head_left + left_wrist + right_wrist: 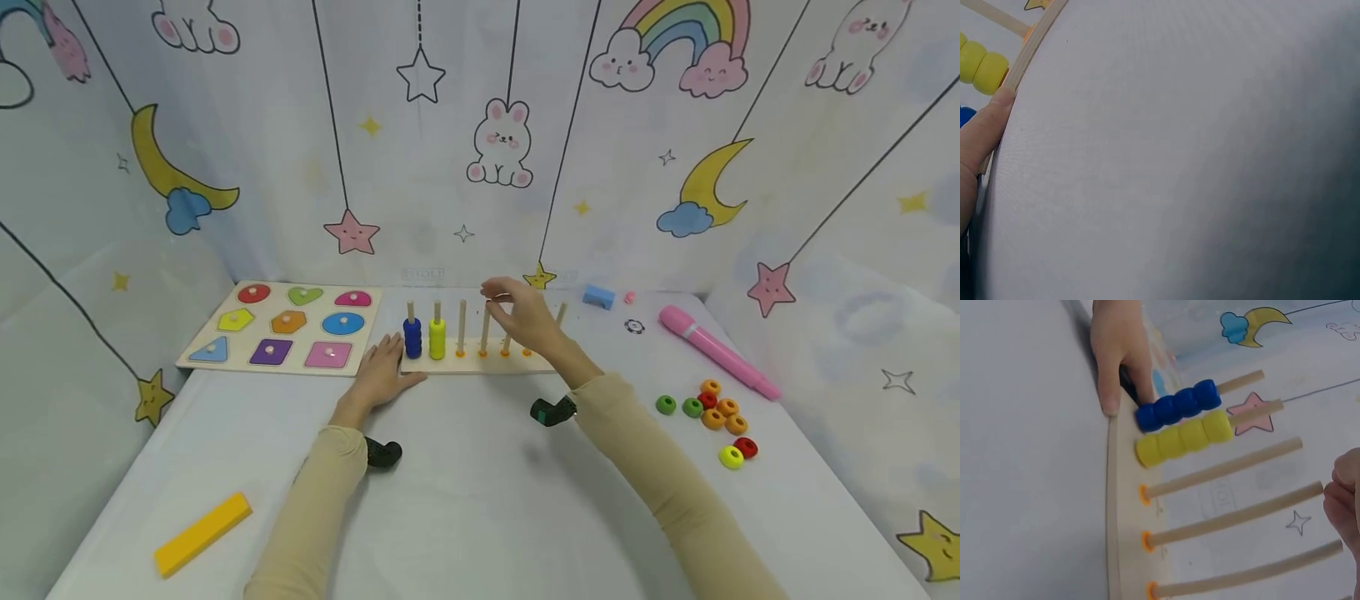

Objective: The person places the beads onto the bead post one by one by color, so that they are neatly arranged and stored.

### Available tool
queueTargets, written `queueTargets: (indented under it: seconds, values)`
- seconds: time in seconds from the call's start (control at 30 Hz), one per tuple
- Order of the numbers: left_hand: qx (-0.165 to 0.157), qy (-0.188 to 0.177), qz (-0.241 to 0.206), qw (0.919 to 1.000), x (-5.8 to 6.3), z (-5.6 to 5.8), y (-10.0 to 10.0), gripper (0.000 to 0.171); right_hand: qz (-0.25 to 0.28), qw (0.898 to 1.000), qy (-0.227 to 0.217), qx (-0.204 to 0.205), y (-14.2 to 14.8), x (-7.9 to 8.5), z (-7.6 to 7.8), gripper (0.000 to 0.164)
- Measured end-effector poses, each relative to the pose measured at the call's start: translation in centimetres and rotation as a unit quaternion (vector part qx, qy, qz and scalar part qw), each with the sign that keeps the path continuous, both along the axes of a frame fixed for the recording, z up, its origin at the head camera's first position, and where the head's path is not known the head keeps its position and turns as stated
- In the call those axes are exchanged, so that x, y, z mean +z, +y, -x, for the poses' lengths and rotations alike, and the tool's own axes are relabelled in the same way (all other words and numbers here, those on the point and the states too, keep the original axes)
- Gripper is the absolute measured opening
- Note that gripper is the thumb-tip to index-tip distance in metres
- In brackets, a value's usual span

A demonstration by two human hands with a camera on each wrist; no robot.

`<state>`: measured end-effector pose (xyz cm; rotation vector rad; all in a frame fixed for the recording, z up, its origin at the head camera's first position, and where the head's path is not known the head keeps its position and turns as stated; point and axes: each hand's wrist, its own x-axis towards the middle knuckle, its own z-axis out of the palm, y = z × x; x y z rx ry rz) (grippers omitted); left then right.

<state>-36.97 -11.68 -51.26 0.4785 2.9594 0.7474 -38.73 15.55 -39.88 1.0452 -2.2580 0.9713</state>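
Observation:
A wooden stacking-peg board stands at the back of the table. Four blue beads are on its leftmost peg, and several yellow beads sit on the one beside it. My left hand lies with fingers spread at the board's left end, thumb along its front edge. Above the board, my right hand has its fingers curled at the top of a bare peg, thumb and fingertips pinching about its tip. No bead shows between those fingertips, though part of the hand is cut off in the right wrist view.
A shape puzzle lies left of the board. At right are loose orange, red, green and yellow beads and a pink marker. A blue block sits behind; a yellow bar lies front left.

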Motion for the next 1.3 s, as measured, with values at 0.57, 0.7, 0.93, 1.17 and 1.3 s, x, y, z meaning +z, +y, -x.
queueTargets:
  seconds: [0.57,0.7,0.93,1.17,1.3]
  values:
    - [0.0,0.0,-0.003,1.0,0.1,-0.3,0.0,0.089,0.013,0.996,-0.027,-0.079,11.4,-0.5,-4.0,0.023]
    - [-0.003,0.004,-0.001,1.0,0.2,-0.2,0.0,0.089,-0.004,0.993,-0.047,-0.108,15.2,-1.1,-5.5,0.026]
    - [-0.005,0.006,0.0,1.0,0.5,-0.3,0.1,0.089,0.002,0.98,-0.102,-0.172,20.8,-1.9,-10.0,0.026]
    - [-0.006,0.007,0.008,0.9999,0.5,-0.2,0.1,0.089,0.022,0.962,-0.145,-0.229,24.0,-1.8,-14.4,0.025]
    - [-0.005,0.006,0.003,1.0,0.5,-0.2,0.1,0.088,0.032,0.953,-0.156,-0.257,26.8,-3.5,-15.3,0.024]
